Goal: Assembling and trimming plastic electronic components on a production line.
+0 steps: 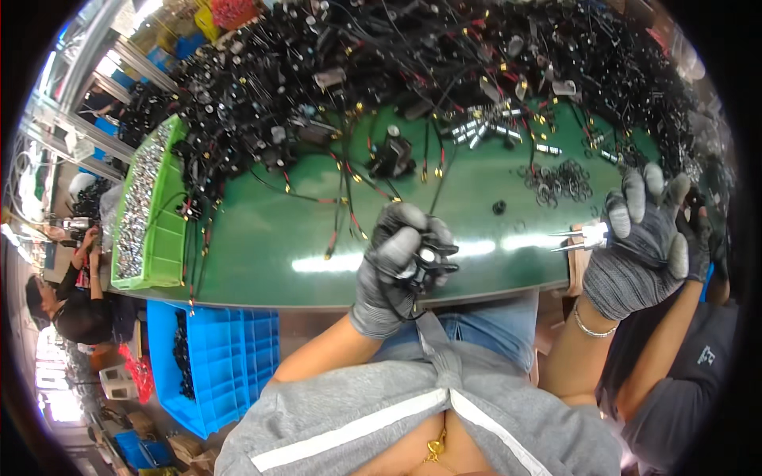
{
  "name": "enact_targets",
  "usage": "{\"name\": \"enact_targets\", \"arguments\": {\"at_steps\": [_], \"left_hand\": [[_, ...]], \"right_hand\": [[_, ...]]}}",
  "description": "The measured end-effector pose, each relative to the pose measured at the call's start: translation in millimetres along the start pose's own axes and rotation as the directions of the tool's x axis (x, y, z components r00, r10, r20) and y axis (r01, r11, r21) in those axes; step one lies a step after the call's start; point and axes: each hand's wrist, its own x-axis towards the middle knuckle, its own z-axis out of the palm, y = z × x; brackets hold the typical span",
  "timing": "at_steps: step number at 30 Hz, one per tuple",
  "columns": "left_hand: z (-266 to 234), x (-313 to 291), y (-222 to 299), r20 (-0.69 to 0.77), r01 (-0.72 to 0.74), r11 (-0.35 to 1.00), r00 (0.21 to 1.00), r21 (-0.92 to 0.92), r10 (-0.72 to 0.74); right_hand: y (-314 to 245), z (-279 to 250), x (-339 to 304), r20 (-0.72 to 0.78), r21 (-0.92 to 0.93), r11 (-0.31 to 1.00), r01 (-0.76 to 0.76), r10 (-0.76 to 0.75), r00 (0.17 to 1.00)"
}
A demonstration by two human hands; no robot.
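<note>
My left hand (394, 266), in a grey knit glove, is closed around a small black plastic part (432, 268) with a pale round spot, held over the table's near edge. A thin black cable hangs from that part. At the right, my gloved right hand (641, 238) is turned partly palm up, its fingers half bent and apart. Nothing can be made out in its dark palm. Beside it, a metal two-pronged piece (582, 237) points left above a wooden block (578, 268); the hand partly hides it. Loose black rings (562, 182) lie beyond, with one small black ring-like piece (498, 207) apart.
A large heap of black cabled parts (381, 55) covers the back of the green table (270, 262). Silver cylinders (480, 127) lie before it. A green bin (163, 266) of small metal pieces stands left; a blue crate (230, 349) sits below. Co-workers are at the right and far left.
</note>
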Motion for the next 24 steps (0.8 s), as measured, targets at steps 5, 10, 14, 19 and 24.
{"name": "enact_targets", "arguments": {"at_steps": [5, 10, 14, 19, 24], "left_hand": [[26.9, 59.3, 76.9, -0.238, 0.039, 0.994, 0.969, -0.101, -0.062], [48.6, 187.0, 187.7, 0.394, -0.189, 0.965, 0.885, -0.183, 0.249], [26.8, 268.5, 267.1, 0.046, -0.213, 0.945, 0.977, 0.248, 0.208], [-33.5, 247.5, 213.1, -0.097, -0.081, 0.492, 0.941, 0.867, 0.325], [3.1, 130.3, 116.4, 0.044, -0.053, -0.099, 0.995, 0.994, -0.09]], "right_hand": [[-0.6, -43.5, -44.4, -0.183, 0.087, 0.986, -0.14, 0.154, 0.971], [15.6, -60.4, -53.5, -0.169, 0.195, 0.954, -0.226, 0.26, 0.951], [21.8, -65.8, -52.5, -0.257, 0.174, 0.962, -0.209, 0.249, 0.934], [22.0, -64.2, -51.0, -0.243, 0.178, 0.953, -0.245, 0.284, 0.928], [18.2, -65.6, -51.3, -0.214, 0.217, 0.923, -0.319, 0.364, 0.907]]}}
